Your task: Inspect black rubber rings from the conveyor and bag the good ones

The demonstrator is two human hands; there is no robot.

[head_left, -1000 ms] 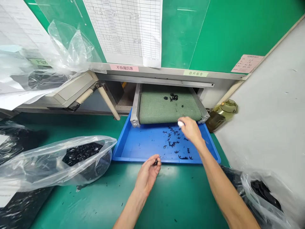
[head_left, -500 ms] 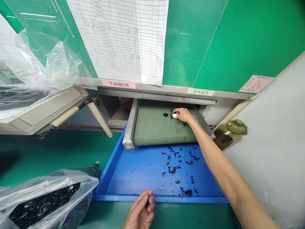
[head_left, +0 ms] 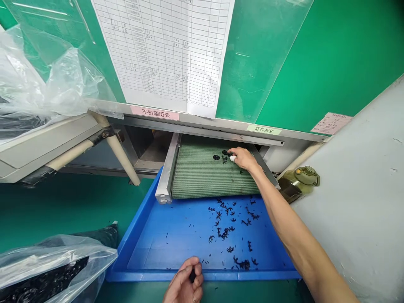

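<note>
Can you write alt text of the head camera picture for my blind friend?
A right hand rests beside black bits on a green mesh belt. Below, more bits lie in a blue tray, and the left hand pinches one.

Black rubber rings (head_left: 224, 155) clustered on a green mesh belt (head_left: 202, 181), black slivers (head_left: 224, 232) scattered across a blue tray (head_left: 126, 269), one dark piece (head_left: 192, 275) inside the left hand (head_left: 184, 282)
</note>
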